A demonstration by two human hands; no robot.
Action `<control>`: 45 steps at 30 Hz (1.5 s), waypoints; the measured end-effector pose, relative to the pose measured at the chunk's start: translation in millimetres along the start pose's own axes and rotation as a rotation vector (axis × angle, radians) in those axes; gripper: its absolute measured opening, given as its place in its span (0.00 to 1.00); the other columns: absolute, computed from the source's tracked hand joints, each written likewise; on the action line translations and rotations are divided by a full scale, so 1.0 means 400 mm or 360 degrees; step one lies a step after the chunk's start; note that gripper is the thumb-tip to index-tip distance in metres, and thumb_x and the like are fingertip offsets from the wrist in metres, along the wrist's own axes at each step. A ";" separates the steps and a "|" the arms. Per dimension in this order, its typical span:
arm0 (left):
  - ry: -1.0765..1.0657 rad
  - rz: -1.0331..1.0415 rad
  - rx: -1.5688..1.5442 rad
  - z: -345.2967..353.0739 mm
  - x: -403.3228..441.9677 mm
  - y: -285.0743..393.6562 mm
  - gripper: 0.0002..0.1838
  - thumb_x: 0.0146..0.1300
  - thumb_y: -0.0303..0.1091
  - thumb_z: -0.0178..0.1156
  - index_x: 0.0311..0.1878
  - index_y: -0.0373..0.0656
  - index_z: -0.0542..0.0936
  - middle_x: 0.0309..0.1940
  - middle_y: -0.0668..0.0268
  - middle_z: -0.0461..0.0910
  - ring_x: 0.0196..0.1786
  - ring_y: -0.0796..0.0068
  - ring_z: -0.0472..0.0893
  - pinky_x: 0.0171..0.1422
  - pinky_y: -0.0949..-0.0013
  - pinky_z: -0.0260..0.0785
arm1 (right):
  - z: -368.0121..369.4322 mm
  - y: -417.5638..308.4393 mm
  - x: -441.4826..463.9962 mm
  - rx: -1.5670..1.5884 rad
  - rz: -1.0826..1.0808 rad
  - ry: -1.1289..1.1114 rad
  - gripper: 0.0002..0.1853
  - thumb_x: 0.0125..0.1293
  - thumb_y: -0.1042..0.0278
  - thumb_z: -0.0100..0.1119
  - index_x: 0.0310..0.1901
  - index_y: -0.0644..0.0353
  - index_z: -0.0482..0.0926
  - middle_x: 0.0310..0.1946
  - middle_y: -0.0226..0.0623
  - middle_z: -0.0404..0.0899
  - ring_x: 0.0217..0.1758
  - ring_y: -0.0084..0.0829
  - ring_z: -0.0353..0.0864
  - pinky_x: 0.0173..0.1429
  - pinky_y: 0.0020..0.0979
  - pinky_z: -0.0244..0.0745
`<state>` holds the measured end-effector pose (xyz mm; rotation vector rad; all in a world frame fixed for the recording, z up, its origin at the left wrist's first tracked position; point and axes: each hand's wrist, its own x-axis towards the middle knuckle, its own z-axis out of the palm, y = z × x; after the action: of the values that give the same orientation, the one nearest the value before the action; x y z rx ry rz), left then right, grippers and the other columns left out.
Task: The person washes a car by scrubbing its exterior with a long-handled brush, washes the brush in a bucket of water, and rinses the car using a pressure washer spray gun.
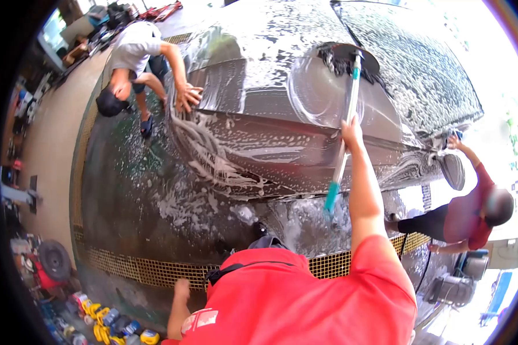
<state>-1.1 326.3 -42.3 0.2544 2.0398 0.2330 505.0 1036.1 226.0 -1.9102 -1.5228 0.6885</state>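
My right hand (pixel 352 133) is closed around the silver pole of a long-handled wash mop (pixel 349 106) with teal grips. The mop's dark, shaggy head (pixel 351 60) rests on the hood of a dark car (pixel 270 135), which is streaked with white suds. Around the head, a rounded patch of paint shows through the foam. My left hand (pixel 181 287) hangs low at my side, away from the car, above the yellow floor grating. Its fingers are too small and blurred to make out.
A person in a grey shirt (pixel 135 49) bends at the car's left end, a hand on the bodywork. Another in dark red (pixel 469 213) reaches toward the side mirror (pixel 453 171). Yellow grating (pixel 149 264) crosses the wet floor. Bottles (pixel 101 319) and a tire (pixel 54 260) stand lower left.
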 end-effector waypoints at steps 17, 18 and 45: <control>-0.0001 0.0437 0.0132 -0.119 0.186 0.322 0.23 0.66 0.41 0.60 0.58 0.35 0.77 0.54 0.53 0.81 0.57 0.59 0.79 0.62 0.61 0.70 | -0.079 0.037 -0.741 -0.0034 -0.0013 -0.0457 0.37 0.64 0.64 0.61 0.74 0.49 0.57 0.43 0.59 0.81 0.47 0.52 0.83 0.50 0.40 0.76; -0.0016 0.0426 0.0132 -0.118 0.190 0.290 0.23 0.66 0.41 0.60 0.58 0.35 0.77 0.54 0.53 0.81 0.57 0.59 0.79 0.62 0.61 0.70 | -0.117 0.052 -0.782 -0.0010 0.0131 -0.0464 0.37 0.64 0.65 0.61 0.74 0.48 0.57 0.42 0.55 0.83 0.44 0.46 0.84 0.48 0.37 0.76; -0.0007 0.0245 -0.0451 -0.046 0.097 0.190 0.21 0.67 0.39 0.58 0.59 0.35 0.76 0.46 0.57 0.83 0.46 0.70 0.81 0.48 0.64 0.74 | 0.001 -0.041 -0.956 0.0066 0.0152 -0.0982 0.39 0.60 0.72 0.57 0.74 0.51 0.57 0.27 0.40 0.78 0.26 0.23 0.74 0.34 0.29 0.73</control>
<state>-29.2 408.9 -46.1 0.2339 1.9561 0.6108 413.8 665.3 249.9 -1.8383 -1.7507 1.4395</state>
